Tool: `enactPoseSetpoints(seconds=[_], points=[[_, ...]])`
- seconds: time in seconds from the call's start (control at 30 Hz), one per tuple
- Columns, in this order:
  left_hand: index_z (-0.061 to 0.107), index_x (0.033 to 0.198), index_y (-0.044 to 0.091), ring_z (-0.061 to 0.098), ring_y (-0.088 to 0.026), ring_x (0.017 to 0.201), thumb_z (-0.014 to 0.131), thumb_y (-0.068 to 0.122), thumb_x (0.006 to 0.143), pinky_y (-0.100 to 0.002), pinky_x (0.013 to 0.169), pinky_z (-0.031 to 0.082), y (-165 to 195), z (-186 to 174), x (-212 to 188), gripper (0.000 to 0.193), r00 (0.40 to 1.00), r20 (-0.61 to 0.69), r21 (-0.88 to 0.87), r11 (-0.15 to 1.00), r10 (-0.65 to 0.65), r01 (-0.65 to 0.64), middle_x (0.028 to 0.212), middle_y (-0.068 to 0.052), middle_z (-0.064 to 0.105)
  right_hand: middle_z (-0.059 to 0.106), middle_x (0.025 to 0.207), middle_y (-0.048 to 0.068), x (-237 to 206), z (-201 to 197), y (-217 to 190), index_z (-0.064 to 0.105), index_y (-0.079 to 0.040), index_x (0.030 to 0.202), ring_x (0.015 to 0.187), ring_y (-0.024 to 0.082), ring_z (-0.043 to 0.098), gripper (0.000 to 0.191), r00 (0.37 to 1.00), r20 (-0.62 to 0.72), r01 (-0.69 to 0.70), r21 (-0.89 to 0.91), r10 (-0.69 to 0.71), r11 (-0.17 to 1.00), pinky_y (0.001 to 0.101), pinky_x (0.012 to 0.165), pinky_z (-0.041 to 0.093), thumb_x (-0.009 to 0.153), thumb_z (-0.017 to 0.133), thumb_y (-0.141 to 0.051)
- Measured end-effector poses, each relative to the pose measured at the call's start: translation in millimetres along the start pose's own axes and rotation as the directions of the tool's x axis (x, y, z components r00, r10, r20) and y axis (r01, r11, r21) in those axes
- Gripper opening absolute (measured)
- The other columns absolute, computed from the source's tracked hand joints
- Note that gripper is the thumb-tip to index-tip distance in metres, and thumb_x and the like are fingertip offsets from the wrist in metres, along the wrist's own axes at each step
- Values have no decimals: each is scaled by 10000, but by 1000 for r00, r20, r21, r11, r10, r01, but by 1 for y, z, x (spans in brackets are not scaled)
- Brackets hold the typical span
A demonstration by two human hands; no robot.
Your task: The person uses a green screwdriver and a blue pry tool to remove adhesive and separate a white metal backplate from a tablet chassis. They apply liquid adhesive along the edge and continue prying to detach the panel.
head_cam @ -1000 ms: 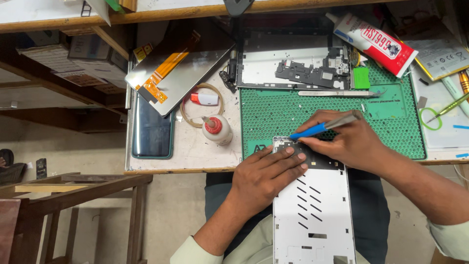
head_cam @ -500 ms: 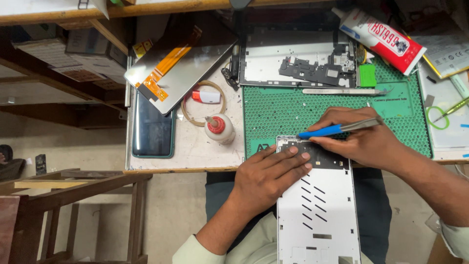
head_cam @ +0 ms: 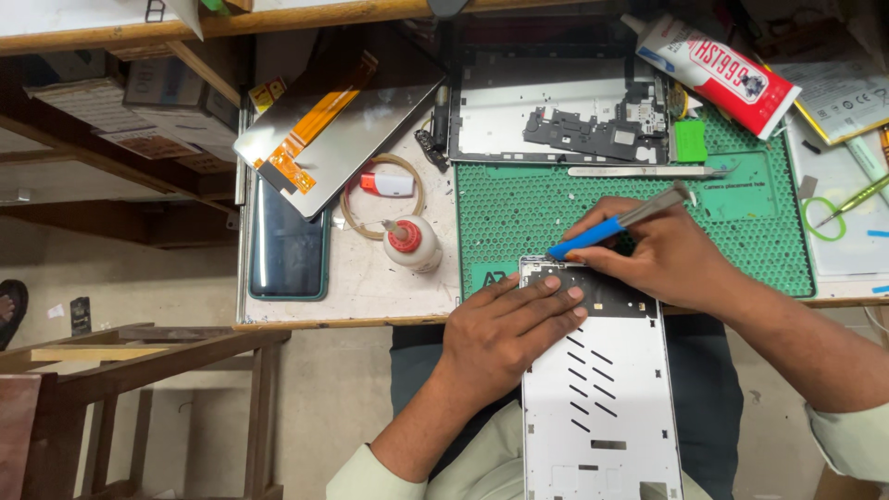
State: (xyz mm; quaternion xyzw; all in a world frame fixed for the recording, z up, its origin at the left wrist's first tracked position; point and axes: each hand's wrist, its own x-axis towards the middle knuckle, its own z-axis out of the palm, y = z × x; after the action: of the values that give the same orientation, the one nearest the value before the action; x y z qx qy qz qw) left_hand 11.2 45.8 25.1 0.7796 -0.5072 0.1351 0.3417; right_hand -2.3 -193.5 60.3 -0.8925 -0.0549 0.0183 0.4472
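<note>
Matt metal frame (head_cam: pixel 597 398) — studded rubber mat (head_cam: pixel 556 208)

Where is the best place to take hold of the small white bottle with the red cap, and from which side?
Probably grip the small white bottle around its round white body, below the red cap, coming from above. It stands upright on the bare tabletop, and its thin nozzle is too narrow to hold. The tape ring lies close behind, so the near side is freer.

Plenty of open green mat (head_cam: pixel 593 199) between the tweezers (head_cam: pixel 648 171) and the white back frame (head_cam: pixel 597 389), so that's the easy lane. Left side's cramped: glue bottle (head_cam: pixel 412 243), tape ring (head_cam: pixel 382 196), LCD panel (head_cam: pixel 333 130) and dark phone (head_cam: pixel 287 250) crowd it
</note>
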Motion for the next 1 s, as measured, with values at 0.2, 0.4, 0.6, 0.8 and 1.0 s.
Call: enactPoseSetpoints(seconds=[0.2, 0.4, 0.6, 0.8, 1.0], points=[[786, 1105, 200, 713, -161, 1217, 676, 225, 966, -393, 1029, 566, 3, -3, 4, 179, 1000, -12, -9, 1000, 4, -4, 1225, 40, 758, 790, 977, 39, 12, 4, -5, 790, -75, 978, 850, 146, 756, 167, 994, 24, 111, -31, -111, 993, 296, 743, 595, 875, 754, -201], [787, 1110, 191, 711, -167, 1205, 670, 220, 957, -399, 1025, 560, 4, -6, 4, 195, 1000, -14, -13, 1000, 12, -12, 1228, 30, 758, 719, 1059, 107, -20, -8, 6, 691, -23, 1097, 924, 174, 696, 141, 996, -18, 85, 270, -83, 959, 310, 804, 574, 998, 660, -119], [788, 1119, 193, 712, -168, 1205, 663, 212, 950, -399, 1026, 561, 6, -4, 3, 211, 1000, -24, -23, 1000, 6, -7, 1239, 28, 757, 686, 1126, 198, -53, -21, -4, 327, -39, 1536, 1055, 217, 702, 764, 974, -221, 61, 431, 40, 900, 337, 904, 605, 865, 677, 70], [785, 1113, 198, 708, -164, 1210, 666, 214, 949, -399, 1024, 556, 13, -8, 5, 203, 1000, -19, -31, 1000, -5, 4, 1245, 34, 756, 699, 1018, 280, -63, -40, -8, -41, -132, 1679, 891, 274, 763, 1171, 899, -425, 62, 358, 103, 931, 344, 754, 660, 809, 703, 118], [780, 1138, 212, 703, -157, 1242, 670, 193, 958, -399, 1039, 558, 14, -10, -3, 212, 999, -39, -29, 1000, 12, -13, 1273, 41, 749, 687, 1000, 285, -77, -44, 19, 92, -89, 1672, 874, 289, 744, 1024, 871, -485, 174, 457, 81, 872, 411, 773, 641, 876, 709, 97]])
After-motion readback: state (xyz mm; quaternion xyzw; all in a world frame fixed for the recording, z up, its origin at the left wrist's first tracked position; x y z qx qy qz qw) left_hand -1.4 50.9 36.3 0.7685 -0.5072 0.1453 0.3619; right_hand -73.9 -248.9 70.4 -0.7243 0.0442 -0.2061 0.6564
